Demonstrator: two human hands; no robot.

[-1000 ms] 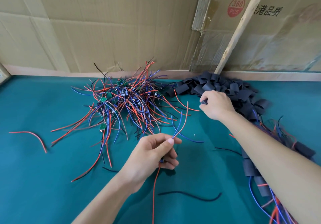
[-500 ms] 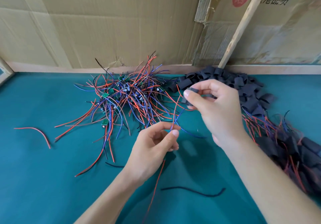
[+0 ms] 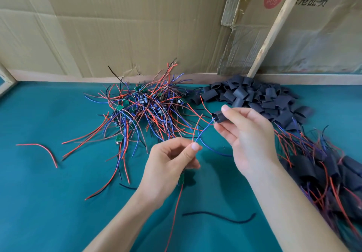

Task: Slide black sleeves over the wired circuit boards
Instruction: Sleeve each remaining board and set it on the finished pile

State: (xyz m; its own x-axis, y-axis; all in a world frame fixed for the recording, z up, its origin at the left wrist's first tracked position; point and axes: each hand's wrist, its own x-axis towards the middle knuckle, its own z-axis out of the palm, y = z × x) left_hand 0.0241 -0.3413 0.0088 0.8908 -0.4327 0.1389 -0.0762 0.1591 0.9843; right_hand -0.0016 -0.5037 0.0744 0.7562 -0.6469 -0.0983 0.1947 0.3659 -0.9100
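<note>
My right hand pinches one black sleeve between thumb and fingers, its open end facing left. The tip of a blue wire sits at that opening. My left hand pinches the blue and red wires of a wired circuit board, whose green edge shows below the palm with a red wire hanging down. A tangled heap of wired boards lies at the back centre. Loose black sleeves are piled at the back right. Sleeved boards lie along the right.
The work surface is a teal mat. Cardboard sheets and a leaning wooden stick close off the back. A loose red wire lies at the left and a loose black wire near the front centre.
My right hand picked a sleeve from the pile and brought it down toward my left hand. The blue wire tip now meets the sleeve's opening.
</note>
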